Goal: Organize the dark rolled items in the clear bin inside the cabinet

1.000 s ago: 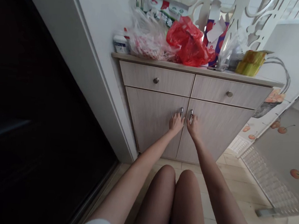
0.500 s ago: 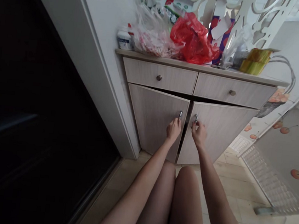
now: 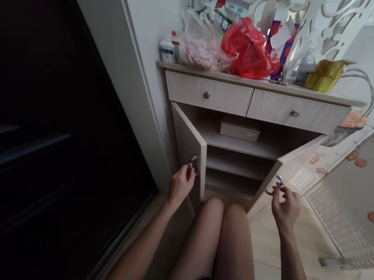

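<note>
The two lower doors of a wood-grain shoe cabinet stand swung wide apart. My left hand grips the metal ring pull of the left door. My right hand has its fingers hooked at the ring pull of the right door. Between the doors, the shelves inside show, with a flat pale cardboard box lying on the upper shelf. The lower shelves look dark, and I cannot tell whether anything lies at their backs.
Plastic bags, a red bag and a white bottle crowd the cabinet top. A dark door panel and white frame stand close on the left. My knees sit just below the cabinet, above a tiled floor.
Both cabinet doors have swung from shut, through slightly ajar, to wide open, with my hands moving apart on their pulls. The shelves and box inside have come into view.
</note>
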The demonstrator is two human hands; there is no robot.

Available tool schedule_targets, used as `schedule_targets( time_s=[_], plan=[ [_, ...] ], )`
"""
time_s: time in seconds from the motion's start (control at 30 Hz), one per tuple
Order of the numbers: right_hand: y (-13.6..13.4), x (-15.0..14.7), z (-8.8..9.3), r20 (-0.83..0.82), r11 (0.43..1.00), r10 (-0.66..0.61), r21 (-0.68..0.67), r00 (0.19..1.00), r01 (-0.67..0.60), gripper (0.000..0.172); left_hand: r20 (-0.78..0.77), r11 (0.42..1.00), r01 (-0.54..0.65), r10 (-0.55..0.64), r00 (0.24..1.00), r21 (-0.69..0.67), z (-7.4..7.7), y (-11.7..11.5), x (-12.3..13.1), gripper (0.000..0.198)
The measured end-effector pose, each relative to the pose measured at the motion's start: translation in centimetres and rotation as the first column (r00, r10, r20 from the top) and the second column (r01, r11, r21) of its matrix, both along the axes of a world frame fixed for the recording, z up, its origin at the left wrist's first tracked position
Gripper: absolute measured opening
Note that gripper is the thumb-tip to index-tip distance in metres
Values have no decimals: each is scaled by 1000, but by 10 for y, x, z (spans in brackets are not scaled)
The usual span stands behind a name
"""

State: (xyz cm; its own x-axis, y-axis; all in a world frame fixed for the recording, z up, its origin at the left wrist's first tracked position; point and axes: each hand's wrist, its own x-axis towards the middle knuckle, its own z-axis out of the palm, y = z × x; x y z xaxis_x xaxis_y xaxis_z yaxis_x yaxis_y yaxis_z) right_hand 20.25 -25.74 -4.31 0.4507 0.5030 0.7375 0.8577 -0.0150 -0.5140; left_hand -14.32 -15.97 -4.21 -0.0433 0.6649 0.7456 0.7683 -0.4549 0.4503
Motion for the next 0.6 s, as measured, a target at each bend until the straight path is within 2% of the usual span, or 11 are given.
schedule_targets(
  time_s=[0.1,0.23,0.37,0.47,0.53,0.6],
  plan=[
    [-33,18,-2,-16,998,-60,-2,998,60,46,32,996,-85,84,996,25,-3,-12,-31,21],
    [-74,52,-8,-58,979,-202,-42,978,200,46,111,979,-204,201,973,14,-7,-21,-83,22],
    [-109,95,-8,-122,940,-331,-132,936,315,34,151,941,-324,336,930,-99,-2,-26,-143,21],
    [-128,125,-2,-216,917,-381,-212,899,337,27,169,896,-390,427,888,-214,4,-23,-183,19],
    [-137,141,0,-284,913,-392,-238,875,331,30,210,882,-398,452,867,-254,8,-18,-204,22],
    [-143,155,-1,-357,917,-396,-203,846,344,33,220,920,-332,376,900,-210,10,-12,-217,27]
  ],
)
